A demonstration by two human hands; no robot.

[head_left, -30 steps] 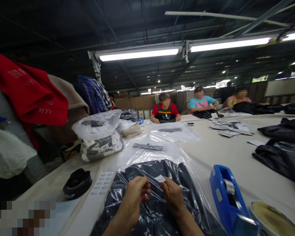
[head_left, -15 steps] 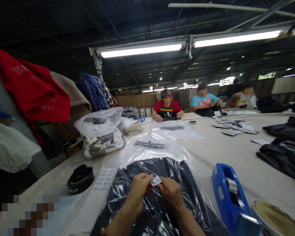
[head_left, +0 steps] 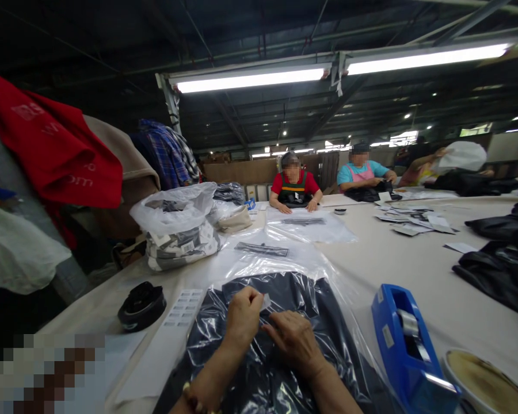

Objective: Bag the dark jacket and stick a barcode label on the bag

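Note:
My left hand [head_left: 242, 317] is closed in a pinch on a small white sticker label [head_left: 266, 302], held over the bagged garment. Beside it, my right hand [head_left: 297, 339] has let its fingers come apart, thumb stretched toward the left hand, low over the plastic. Under both hands lies a dark folded garment in a clear plastic bag [head_left: 285, 286], its shiny surface wrinkled. To the left of the bag is a sheet of printed labels [head_left: 185, 307]. The undersides of my fingers are hidden.
A blue tape dispenser [head_left: 388, 333] and a round tin [head_left: 487, 382] stand at right, a black roll [head_left: 141, 307] at left. Beyond are a stuffed plastic bag [head_left: 181, 247], scattered tags [head_left: 414, 219] and black garments [head_left: 501, 276]. Co-workers [head_left: 294, 187] sit across the table.
My right hand has let go of the label and dropped slightly; the label is now only in my left hand, which has moved up a little. At far right, a co-worker has raised something white.

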